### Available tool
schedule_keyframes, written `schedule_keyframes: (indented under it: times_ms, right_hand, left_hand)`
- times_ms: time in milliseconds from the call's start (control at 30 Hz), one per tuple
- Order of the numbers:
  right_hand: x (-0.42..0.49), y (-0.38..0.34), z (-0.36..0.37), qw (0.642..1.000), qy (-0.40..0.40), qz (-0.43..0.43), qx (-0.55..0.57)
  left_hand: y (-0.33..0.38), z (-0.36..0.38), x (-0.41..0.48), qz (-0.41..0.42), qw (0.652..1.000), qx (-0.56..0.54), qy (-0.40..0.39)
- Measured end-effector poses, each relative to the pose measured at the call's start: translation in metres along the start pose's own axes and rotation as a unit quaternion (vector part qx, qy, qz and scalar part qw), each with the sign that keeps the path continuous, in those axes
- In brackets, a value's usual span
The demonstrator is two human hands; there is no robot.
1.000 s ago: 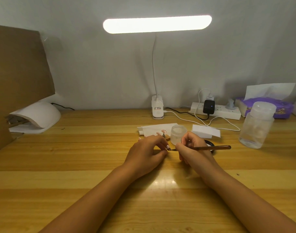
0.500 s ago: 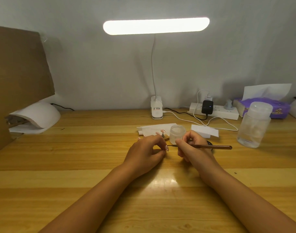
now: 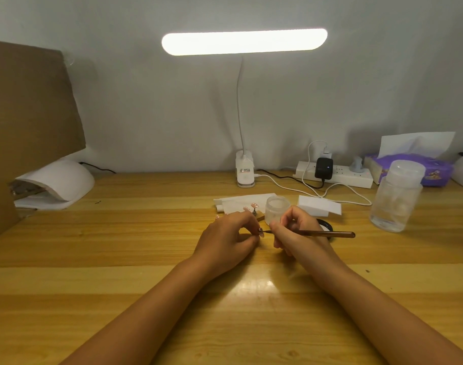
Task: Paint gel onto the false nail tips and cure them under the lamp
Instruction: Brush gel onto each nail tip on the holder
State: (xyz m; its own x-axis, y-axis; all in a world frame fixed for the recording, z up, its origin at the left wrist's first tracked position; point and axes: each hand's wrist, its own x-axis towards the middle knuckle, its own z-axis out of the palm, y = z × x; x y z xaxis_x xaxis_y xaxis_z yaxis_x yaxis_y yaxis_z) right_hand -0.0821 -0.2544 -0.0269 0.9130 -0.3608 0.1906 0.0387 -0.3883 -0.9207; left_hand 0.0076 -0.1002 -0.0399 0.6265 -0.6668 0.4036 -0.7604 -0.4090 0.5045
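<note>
Barely budged since a second ago. Still pinching tip (image 3: 261, 234) in left hand (image 3: 226, 239), brush (image 3: 327, 234) in right hand (image 3: 293, 230), bristles on it, low over surface (image 3: 119, 246). Best kept thin and steady, wrists planted.

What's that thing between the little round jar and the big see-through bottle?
A flat white pad lies on the table between the little jar and the clear bottle. The head view shows it.

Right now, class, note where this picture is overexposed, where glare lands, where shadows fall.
Head view: the desk lamp is blown out white; its glare shines on the table nearer the viewer than the left hand and right hand, which cast soft shadows.
</note>
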Motion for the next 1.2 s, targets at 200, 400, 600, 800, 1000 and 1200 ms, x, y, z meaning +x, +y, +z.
schedule_keyframes:
  times_ms: [200,400,600,800,1000,1200]
  right_hand:
    - [0.002,0.002,-0.001,1.000,-0.005,0.002,-0.007]
    - [0.004,0.003,0.000,1.000,-0.008,0.002,0.002]
    - [0.004,0.002,0.001,1.000,-0.011,0.006,0.015]
    - [0.004,0.002,0.000,0.998,0.025,0.012,0.052]
    - [-0.001,-0.006,-0.003,0.991,0.030,0.014,0.131]
    - [0.001,-0.003,-0.002,0.993,0.045,0.021,0.107]
  left_hand:
    - [0.001,0.000,0.001,-0.002,1.000,0.002,0.000]
    - [0.001,-0.001,0.001,-0.001,1.000,-0.001,0.001]
    - [0.001,-0.001,0.000,-0.003,1.000,0.002,0.003]
    - [0.001,-0.001,0.002,0.000,1.000,-0.017,0.010]
    - [0.000,0.000,0.002,-0.002,1.000,-0.012,0.007]
    - [0.001,0.000,0.002,-0.001,1.000,0.008,0.007]
